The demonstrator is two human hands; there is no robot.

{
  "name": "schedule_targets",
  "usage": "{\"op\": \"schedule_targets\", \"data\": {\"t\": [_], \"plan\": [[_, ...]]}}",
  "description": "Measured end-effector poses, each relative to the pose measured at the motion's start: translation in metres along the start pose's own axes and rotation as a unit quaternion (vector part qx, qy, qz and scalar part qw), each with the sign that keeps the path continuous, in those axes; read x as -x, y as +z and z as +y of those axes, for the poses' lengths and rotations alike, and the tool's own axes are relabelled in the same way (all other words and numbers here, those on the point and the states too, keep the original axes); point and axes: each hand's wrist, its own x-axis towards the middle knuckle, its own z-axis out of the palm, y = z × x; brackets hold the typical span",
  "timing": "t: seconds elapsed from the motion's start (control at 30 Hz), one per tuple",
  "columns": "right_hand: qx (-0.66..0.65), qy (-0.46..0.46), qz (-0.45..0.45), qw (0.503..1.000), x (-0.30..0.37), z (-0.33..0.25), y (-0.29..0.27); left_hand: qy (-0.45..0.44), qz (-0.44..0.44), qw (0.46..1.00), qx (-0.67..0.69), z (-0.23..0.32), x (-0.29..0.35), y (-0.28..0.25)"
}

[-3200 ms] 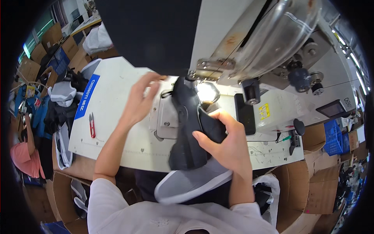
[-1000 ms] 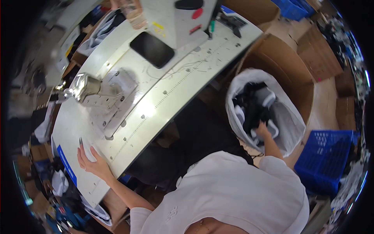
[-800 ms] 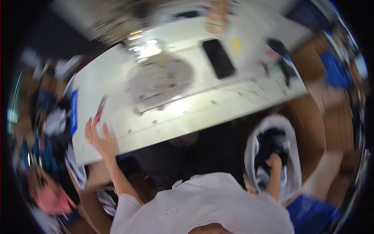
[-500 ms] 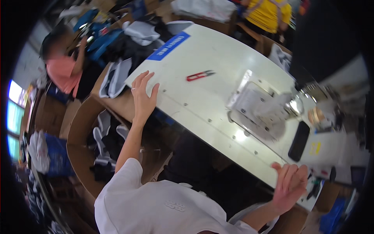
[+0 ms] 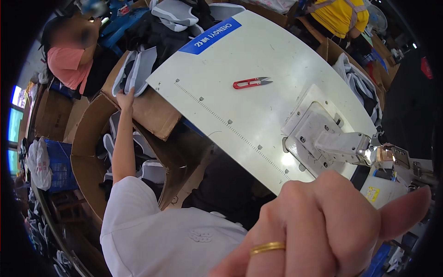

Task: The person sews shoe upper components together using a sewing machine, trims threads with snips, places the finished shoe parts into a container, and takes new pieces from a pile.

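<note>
My left hand [image 5: 125, 98] reaches out to the left, its fingers closed on the lower edge of a grey-and-white padded fabric piece [image 5: 141, 69], which looks like a shoe upper. Other such pieces lie in a dark heap behind it. My right hand [image 5: 318, 226], with a gold ring, is raised very close to the camera at the lower right. Its fingers are curled in and its thumb points right; nothing shows in it, though the palm is hidden. On the white machine table [image 5: 221, 69] lies a pair of red-handled thread snips [image 5: 251, 83].
A sewing machine [image 5: 344, 145] stands on the table's right part. An open cardboard box [image 5: 85, 157] with grey and black pieces sits at my left, and another box [image 5: 330, 51] is beyond the table. Two people work nearby, in pink [image 5: 69, 64] and yellow [image 5: 339, 18].
My left hand has moved left from the table's edge and taken hold of the grey-and-white piece. My right hand has come up close to the camera, its fingers curling. The view has shifted.
</note>
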Motion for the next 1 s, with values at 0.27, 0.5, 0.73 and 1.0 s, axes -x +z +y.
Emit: {"op": "schedule_targets", "data": {"t": [0.27, 0.5, 0.73, 1.0], "plan": [[0.221, 0.155, 0.645, 0.715, 0.067, -0.023, 0.104, 0.307, 0.059, 0.901, 0.299, 0.179, 0.039, -0.075], [0.543, 0.072, 0.507, 0.666, 0.039, -0.027, -0.034, 0.234, -0.131, 0.699, 0.662, 0.296, 0.188, -0.171], [0.366, -0.049, 0.613, 0.698, 0.069, -0.043, -0.066, -0.142, -0.406, 0.545, 0.72, 0.259, 0.368, -0.181], [0.862, 0.082, 0.472, 0.168, 0.077, -0.093, -0.013, 0.304, -0.246, 0.832, 0.392, 0.258, 0.352, -0.137]]}}
